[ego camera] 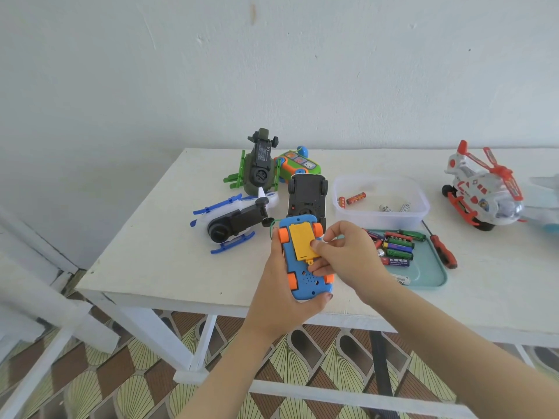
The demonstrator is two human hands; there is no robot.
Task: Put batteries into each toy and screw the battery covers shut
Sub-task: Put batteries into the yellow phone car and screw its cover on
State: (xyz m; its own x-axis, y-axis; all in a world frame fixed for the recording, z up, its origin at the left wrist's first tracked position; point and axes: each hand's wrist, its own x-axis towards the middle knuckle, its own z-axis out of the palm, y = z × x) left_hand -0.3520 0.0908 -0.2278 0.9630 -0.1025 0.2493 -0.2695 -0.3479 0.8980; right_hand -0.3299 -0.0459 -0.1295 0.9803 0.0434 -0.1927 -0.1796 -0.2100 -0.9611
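Head view: the left hand [281,285] grips the blue toy [307,278], underside up, over the bench [169,252]. The right hand [348,252] pinches its yellow cover [301,240]. I think the cover should sit flat before screwing. At 1 o'clock a clear tub [381,217] holds a few batteries [356,198]. At 3 o'clock a tray [431,276] holds more, with a screwdriver [443,249] beside it.

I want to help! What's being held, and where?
The left hand grips the blue toy car by its near end; right hand pinches the yellow battery cover at its edge.
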